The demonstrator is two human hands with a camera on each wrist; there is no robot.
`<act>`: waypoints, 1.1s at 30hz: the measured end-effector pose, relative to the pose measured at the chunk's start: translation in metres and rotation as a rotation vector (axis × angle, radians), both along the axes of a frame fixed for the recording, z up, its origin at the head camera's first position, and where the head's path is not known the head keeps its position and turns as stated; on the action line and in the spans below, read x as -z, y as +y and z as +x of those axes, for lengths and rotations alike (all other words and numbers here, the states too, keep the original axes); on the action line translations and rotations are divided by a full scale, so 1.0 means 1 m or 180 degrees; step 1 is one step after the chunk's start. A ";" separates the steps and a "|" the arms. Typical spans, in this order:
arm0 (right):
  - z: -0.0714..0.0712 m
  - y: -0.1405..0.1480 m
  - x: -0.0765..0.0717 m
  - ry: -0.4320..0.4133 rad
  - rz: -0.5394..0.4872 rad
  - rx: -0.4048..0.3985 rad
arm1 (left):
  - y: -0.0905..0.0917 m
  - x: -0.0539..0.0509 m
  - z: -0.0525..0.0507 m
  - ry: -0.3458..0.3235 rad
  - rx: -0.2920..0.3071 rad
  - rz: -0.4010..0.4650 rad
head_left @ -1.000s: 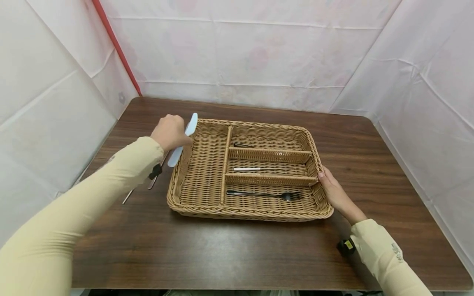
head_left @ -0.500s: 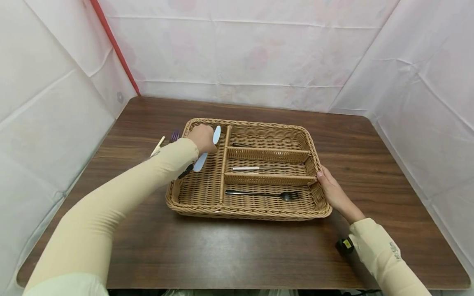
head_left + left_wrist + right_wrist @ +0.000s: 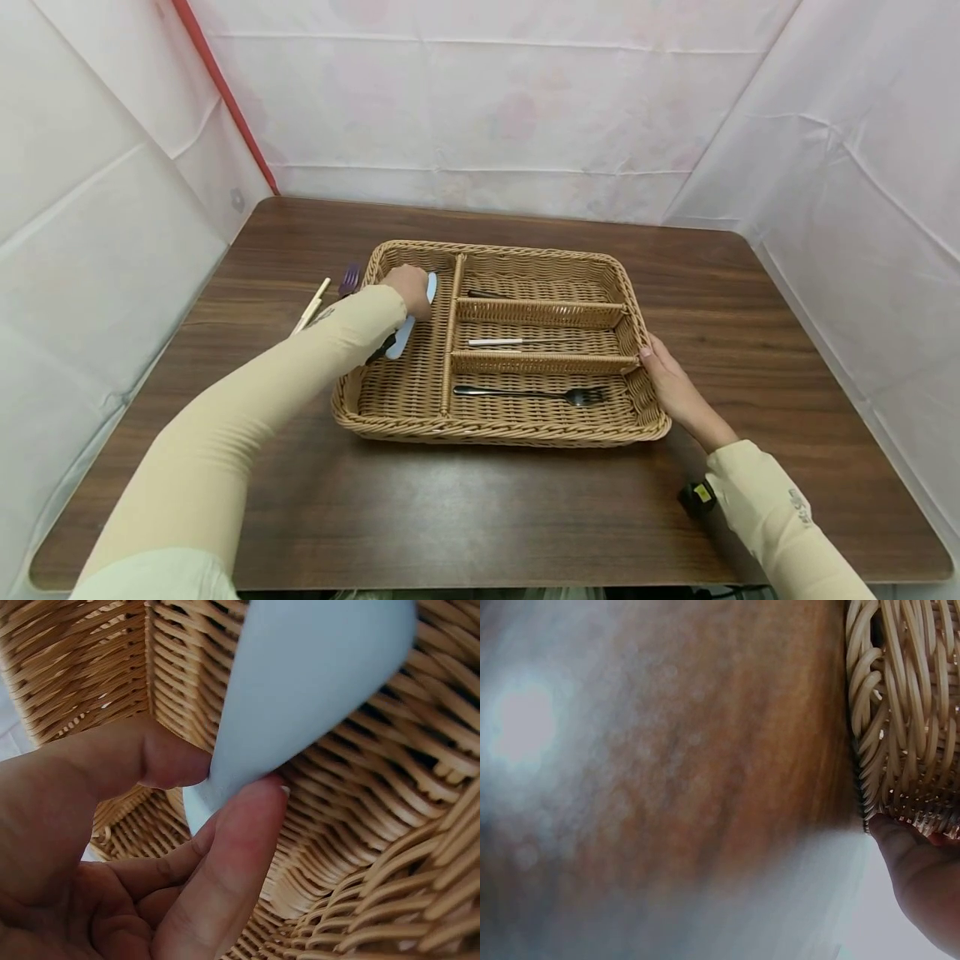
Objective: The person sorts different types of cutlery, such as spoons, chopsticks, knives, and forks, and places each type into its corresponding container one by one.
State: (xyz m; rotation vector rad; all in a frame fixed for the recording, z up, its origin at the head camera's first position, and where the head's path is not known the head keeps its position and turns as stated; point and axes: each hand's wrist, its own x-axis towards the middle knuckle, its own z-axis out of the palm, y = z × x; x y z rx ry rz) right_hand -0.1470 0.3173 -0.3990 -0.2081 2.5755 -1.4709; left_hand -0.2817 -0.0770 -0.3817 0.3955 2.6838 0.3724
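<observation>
My left hand (image 3: 408,290) is down inside the long left compartment of a divided wicker basket (image 3: 517,431). Between thumb and fingertips it pinches the narrow middle of a pale blue utensil (image 3: 315,675) with broad, flat, rounded ends. In the left wrist view the woven wall and floor lie close around it; whether the utensil touches the floor I cannot tell. At the basket's right end, my right hand (image 3: 678,392) grips the rim, its thumb (image 3: 896,840) over the edge and most fingers hidden. A dark metal fork (image 3: 581,397) lies in the front right compartment.
The middle right compartment holds a thin utensil with a white handle (image 3: 495,342); a dark handle (image 3: 487,294) shows in the back one. Left of the basket, a purple fork (image 3: 350,279) and cream-handled utensils (image 3: 309,310) lie on the wooden table (image 3: 480,517), partly behind my sleeve.
My left hand has carried the pale blue utensil rightward over the basket's left rim, then lowered it into the left compartment. The right hand keeps its grip on the rim.
</observation>
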 end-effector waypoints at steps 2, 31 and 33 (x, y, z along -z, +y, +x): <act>0.000 0.000 0.000 -0.0012 -0.0019 -0.0008 | 0.000 0.001 0.001 -0.0022 0.0010 -0.0014; 0.001 -0.002 -0.001 -0.0067 -0.0040 0.0016 | -0.075 -0.081 0.010 0.0819 -0.0579 0.0206; 0.001 -0.002 -0.002 -0.0063 -0.0014 0.0022 | -0.093 -0.081 0.012 0.0821 -0.0637 0.0178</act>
